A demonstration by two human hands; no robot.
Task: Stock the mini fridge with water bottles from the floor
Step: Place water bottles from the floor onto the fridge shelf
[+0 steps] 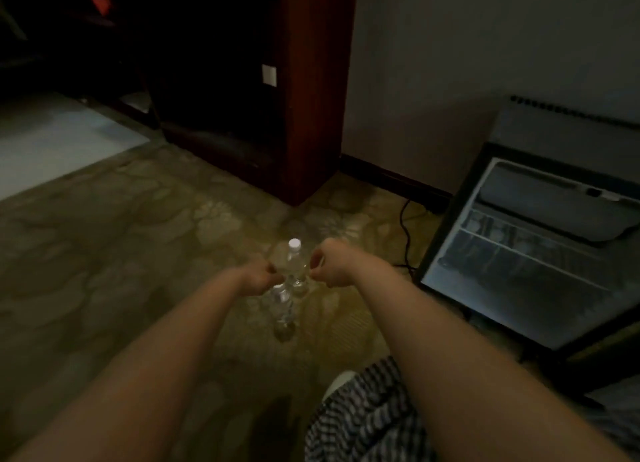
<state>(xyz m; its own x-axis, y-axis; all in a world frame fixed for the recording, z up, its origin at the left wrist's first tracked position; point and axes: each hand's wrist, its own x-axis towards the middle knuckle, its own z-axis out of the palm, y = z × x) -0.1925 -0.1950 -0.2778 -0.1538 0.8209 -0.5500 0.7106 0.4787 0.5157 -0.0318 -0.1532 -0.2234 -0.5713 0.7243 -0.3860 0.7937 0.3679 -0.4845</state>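
Two clear water bottles stand on the patterned carpet in front of me. The far bottle [295, 264] has a white cap. The top of the near bottle [282, 305] is hidden behind my left hand [261, 278], whose curled fingers close over its neck. My right hand [327, 267] has curled fingers right against the far bottle's right side; blur hides whether it grips. The mini fridge [530, 264] stands open at the right, with wire shelves showing inside.
A dark wooden cabinet [311, 91] stands behind the bottles against the wall. A black cable [405, 226] runs over the carpet beside the fridge. My checked clothing [367, 416] fills the bottom of the view. Pale flooring [52, 143] lies at the far left.
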